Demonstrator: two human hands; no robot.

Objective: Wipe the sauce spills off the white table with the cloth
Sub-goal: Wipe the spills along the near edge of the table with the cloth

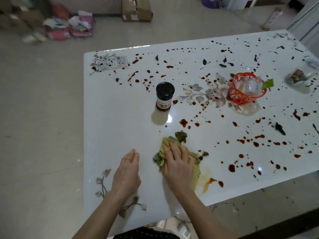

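A crumpled yellow-green cloth [196,171] lies on the white table [120,118] near its front edge. My right hand [177,163] presses flat on the cloth with fingers spread. A smeared orange streak [207,182] trails to the cloth's right, and a dark green clump [181,136] sits at its far tip. Red sauce drops [183,123] and dark spots [279,128] are scattered over the middle and right of the table. My left hand [127,171] rests on the table left of the cloth, fingers loosely together, holding nothing.
A dark jar with a black lid [164,96] stands mid-table. A red plastic basket [246,88] with clear wrapping sits to the right, a clear bag [301,75] at the far right edge. A cardboard box [136,9] and scattered papers [69,26] lie on the floor.
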